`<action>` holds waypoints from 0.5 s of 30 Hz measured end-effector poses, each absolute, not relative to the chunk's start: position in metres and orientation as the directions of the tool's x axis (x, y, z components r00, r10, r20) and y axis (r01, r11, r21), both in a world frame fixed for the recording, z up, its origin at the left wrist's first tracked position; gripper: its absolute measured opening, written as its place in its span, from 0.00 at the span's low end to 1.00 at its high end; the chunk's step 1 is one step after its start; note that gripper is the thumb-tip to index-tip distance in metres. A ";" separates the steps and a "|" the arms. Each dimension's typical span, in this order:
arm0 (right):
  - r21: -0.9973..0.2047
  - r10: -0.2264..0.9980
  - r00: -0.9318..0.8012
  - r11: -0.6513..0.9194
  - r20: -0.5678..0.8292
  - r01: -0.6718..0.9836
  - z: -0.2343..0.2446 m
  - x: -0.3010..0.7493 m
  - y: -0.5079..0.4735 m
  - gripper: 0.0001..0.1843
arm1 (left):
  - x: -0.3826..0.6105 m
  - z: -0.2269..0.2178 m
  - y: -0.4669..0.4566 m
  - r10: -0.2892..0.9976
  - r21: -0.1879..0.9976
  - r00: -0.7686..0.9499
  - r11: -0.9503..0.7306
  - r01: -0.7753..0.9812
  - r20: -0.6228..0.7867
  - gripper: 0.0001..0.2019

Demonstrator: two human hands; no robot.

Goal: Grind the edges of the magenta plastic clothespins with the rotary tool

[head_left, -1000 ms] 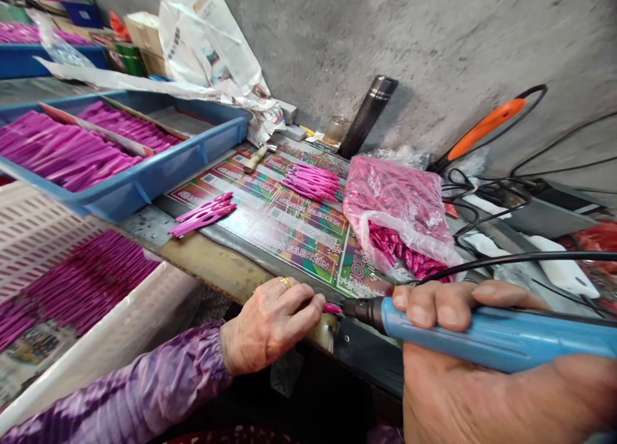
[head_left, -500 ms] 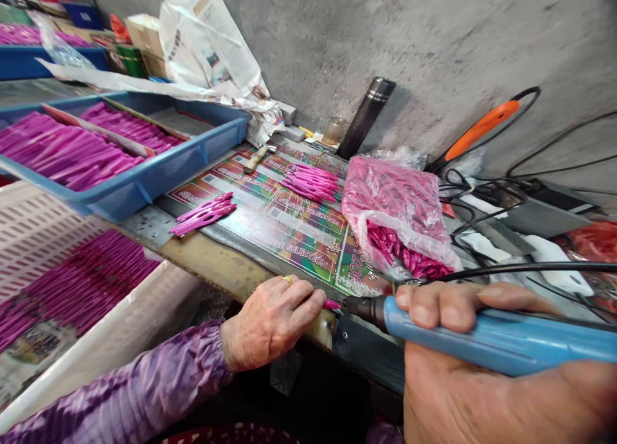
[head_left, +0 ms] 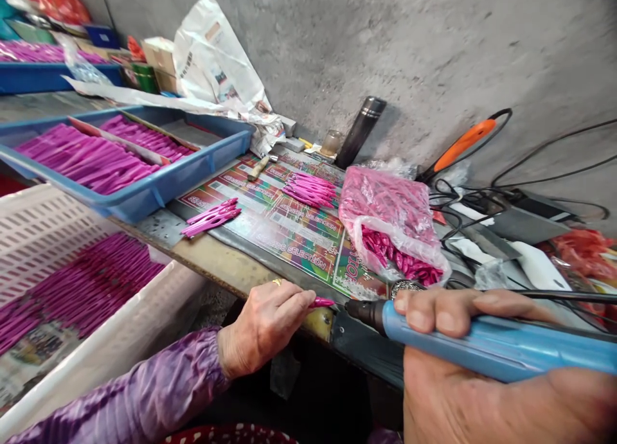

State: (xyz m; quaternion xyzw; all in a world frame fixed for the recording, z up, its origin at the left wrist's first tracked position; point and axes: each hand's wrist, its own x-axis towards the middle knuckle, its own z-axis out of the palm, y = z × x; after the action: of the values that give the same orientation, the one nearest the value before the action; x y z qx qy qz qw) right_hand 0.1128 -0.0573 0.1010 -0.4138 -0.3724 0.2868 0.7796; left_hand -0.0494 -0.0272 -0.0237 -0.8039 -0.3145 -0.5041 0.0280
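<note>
My left hand (head_left: 264, 325) is closed on a slim magenta pen-shaped piece (head_left: 322, 302), whose pointed end sticks out past the fingertips to the right. My right hand (head_left: 463, 354) grips a blue electric screwdriver (head_left: 496, 341) lying almost level, its black nose (head_left: 364, 312) pointing left. A small gap parts the nose from the magenta tip, just over the front edge of the bench. Most of the held piece is hidden inside my left hand. Beyond it, two loose bunches of similar magenta pieces (head_left: 212, 217) lie on the printed sheet (head_left: 263, 216).
A plastic bag (head_left: 388, 196) spills small magenta parts at right. At left stand a blue divided tray (head_left: 144, 196) and a white crate (head_left: 53, 232) of magenta pieces. A dark flask (head_left: 360, 132), an orange-handled tool (head_left: 465, 145) and cables line the grey wall.
My left hand has drawn slightly left, away from the screwdriver's nose, and more of the magenta piece shows. The screwdriver keeps nearly the same pose. The camera view has tilted a little upward.
</note>
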 end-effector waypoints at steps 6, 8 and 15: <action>-0.862 0.758 0.554 0.489 0.344 -0.132 0.100 0.112 -0.057 0.25 | -0.052 -0.024 -0.029 0.465 0.252 0.307 -0.805 0.537 0.830 0.07; -0.864 0.759 0.553 0.486 0.343 -0.130 0.100 0.112 -0.056 0.26 | -0.053 -0.023 -0.028 0.455 0.227 0.326 -0.806 0.547 0.829 0.08; -0.865 0.756 0.558 0.485 0.342 -0.127 0.096 0.115 -0.056 0.26 | -0.050 -0.020 -0.026 0.425 0.173 0.357 -0.809 0.562 0.832 0.13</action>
State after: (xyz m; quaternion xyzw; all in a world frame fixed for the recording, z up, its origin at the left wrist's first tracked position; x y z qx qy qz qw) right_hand 0.1152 -0.0557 0.0963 -0.4203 -0.3743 0.2845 0.7761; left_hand -0.0500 -0.0265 -0.0197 -0.8206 -0.3007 -0.4808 0.0708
